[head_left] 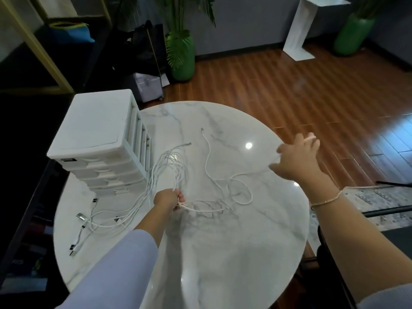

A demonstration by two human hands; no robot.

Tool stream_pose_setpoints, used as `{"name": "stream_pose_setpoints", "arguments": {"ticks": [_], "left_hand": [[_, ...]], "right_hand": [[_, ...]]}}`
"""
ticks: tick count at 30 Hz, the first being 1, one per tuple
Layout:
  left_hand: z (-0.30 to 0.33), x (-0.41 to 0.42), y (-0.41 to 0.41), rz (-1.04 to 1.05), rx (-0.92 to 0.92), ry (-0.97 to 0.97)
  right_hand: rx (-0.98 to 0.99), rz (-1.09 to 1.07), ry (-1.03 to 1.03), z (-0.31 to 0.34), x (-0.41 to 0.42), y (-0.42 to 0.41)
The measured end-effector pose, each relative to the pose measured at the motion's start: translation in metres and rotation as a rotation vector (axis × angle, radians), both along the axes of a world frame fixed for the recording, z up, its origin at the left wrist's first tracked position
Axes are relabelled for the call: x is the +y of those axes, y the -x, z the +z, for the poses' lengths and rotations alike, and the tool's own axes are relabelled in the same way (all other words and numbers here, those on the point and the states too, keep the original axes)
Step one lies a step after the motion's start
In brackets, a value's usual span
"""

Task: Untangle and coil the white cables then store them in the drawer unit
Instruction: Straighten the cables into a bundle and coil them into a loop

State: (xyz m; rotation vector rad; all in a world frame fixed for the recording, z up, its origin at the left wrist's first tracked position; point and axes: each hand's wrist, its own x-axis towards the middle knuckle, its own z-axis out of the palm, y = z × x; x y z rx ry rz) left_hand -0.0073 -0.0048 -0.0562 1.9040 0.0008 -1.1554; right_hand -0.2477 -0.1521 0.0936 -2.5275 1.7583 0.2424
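Note:
Several white cables [166, 166] lie tangled on the round marble table [223, 259]. My left hand [169, 200] grips a bundle of them near the table's middle, with loops fanning up toward the drawer unit. Their USB plug ends [80, 217] trail off to the left. One separate white cable [208, 152] snakes across the table, loops, and runs toward my right hand [297, 160]. That hand is raised over the table's right edge and is blurred, so its grip is unclear. The white drawer unit [95, 123] stands at the table's back left, drawers closed.
A wooden floor lies beyond the table. Two green planters [182, 56] [352, 34] and a white side table [305, 30] stand along the far wall. Dark shelving [44, 52] is at the left. A black chair [379, 241] sits by the table's right side.

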Motion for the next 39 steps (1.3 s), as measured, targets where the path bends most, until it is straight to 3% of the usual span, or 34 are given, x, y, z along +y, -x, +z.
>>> {"name": "stream_pose_setpoints", "arguments": {"ticks": [2,5,7,10,14,19,24,32,39], "left_hand": [[0.001,-0.002,0.002,0.054,0.037,0.049],[0.008,-0.004,0.005,0.105,0.097,0.119],[0.011,-0.006,0.006,0.107,0.131,0.156],[0.016,-0.007,0.008,0.088,0.203,0.215],[0.020,-0.004,0.013,0.086,0.267,0.264],[0.028,-0.001,0.014,0.191,0.362,0.293],[0.022,0.005,0.023,0.156,0.386,0.242],[0.025,0.001,0.026,0.062,0.393,0.235],[0.032,-0.007,0.011,-0.048,0.398,0.148]], "right_hand": [[0.295,-0.017,-0.259,-0.007,0.003,0.000],[0.487,0.009,-0.502,-0.028,0.015,-0.007],[0.402,0.017,-0.415,-0.040,0.024,-0.017],[0.114,0.082,-0.318,-0.050,0.044,-0.053],[-0.175,0.285,-0.596,-0.076,0.082,-0.103],[-0.542,0.048,-0.839,-0.106,0.113,-0.119],[-0.531,0.086,-0.955,-0.111,0.126,-0.116],[-0.755,-0.105,-1.044,-0.116,0.134,-0.122],[-0.555,0.169,-0.816,-0.121,0.143,-0.118]]}}
